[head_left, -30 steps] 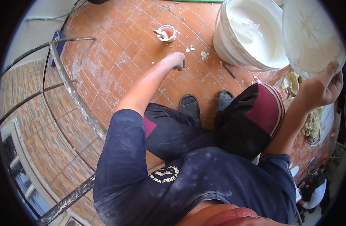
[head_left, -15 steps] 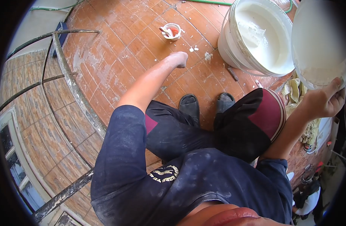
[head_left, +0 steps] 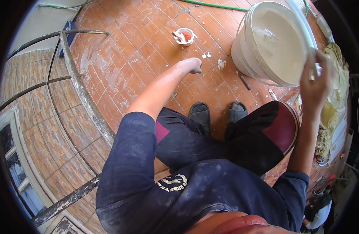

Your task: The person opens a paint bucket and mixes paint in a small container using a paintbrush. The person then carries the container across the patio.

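Note:
My right hand [head_left: 318, 76], slightly smeared by motion, has its fingers on the lower end of a pale bucket lid [head_left: 306, 25]. The lid shows nearly edge-on along the right side of a large white bucket [head_left: 242, 54]. Inside the bucket is a thick whitish paste [head_left: 279, 50], with a lump standing above its surface. My left hand [head_left: 194, 65] hangs over the tiles, bent down at the wrist and dusted white; its fingers are hidden. Closest to it stands a small white-smeared tub [head_left: 185, 36] with reddish insides and a handled tool [head_left: 178, 36] leaning in it.
White blobs [head_left: 221, 63] spot the tiled floor [head_left: 148, 50]. A short dark bar [head_left: 245, 82] lies before the bucket. A metal railing [head_left: 76, 78] curves along the left. Crumpled yellowish sheeting [head_left: 335, 78] lies at right. Another person [head_left: 320, 212] is at lower right.
The lid has swung from broad face-on to nearly edge-on, moving left against the bucket's right side. My right hand has moved up and left with it. My left arm keeps its pose.

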The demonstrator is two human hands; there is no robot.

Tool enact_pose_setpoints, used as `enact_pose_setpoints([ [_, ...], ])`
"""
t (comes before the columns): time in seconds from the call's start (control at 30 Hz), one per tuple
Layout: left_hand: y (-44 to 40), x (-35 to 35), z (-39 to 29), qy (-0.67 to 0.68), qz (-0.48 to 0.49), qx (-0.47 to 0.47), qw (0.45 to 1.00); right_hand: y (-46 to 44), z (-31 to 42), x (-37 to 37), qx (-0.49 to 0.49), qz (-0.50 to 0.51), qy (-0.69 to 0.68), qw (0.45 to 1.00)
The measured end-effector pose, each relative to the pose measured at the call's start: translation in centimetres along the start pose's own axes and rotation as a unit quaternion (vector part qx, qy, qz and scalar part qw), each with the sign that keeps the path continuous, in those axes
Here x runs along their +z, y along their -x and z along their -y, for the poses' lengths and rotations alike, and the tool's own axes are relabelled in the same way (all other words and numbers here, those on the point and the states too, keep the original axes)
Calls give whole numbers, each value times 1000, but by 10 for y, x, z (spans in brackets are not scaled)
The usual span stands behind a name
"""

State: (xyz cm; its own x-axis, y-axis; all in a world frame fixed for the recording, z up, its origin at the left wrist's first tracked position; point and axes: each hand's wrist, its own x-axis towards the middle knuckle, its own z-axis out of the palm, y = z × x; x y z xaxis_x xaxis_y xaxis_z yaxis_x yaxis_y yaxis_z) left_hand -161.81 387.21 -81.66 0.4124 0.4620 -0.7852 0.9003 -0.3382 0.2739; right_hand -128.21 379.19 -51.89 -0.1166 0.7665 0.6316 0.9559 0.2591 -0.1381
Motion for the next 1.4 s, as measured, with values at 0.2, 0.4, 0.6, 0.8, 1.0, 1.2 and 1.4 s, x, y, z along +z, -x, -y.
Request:
enact_pose_setpoints([
  [0.2, 2, -2, -2, 14, -3, -9, 1000, 11, 18, 22, 61, 282, -111, 951],
  [0.4, 5, -2, 4, 36, -12, -10, 999, 15, 12, 33, 131, 371, -134, 910],
  [0.6, 5, -8, 26, 57, 9, -65, 996, 11, 7, 38, 183, 393, -106, 895],
  [0.8, 10, -17, 71, 73, -48, -175, 981, 9, 5, 38, 184, 400, -133, 888],
  [1.0, 17, -25, 94, 186, -213, -244, 928, 10, -3, 42, 187, 405, -176, 878],
  [1.2, -5, -27, 93, 235, -377, -154, 882, 14, -11, 46, 180, 405, -202, 873],
  [1.4, -32, -28, 85, 262, -449, -183, 834, 13, -12, 45, 191, 411, -212, 866],
])
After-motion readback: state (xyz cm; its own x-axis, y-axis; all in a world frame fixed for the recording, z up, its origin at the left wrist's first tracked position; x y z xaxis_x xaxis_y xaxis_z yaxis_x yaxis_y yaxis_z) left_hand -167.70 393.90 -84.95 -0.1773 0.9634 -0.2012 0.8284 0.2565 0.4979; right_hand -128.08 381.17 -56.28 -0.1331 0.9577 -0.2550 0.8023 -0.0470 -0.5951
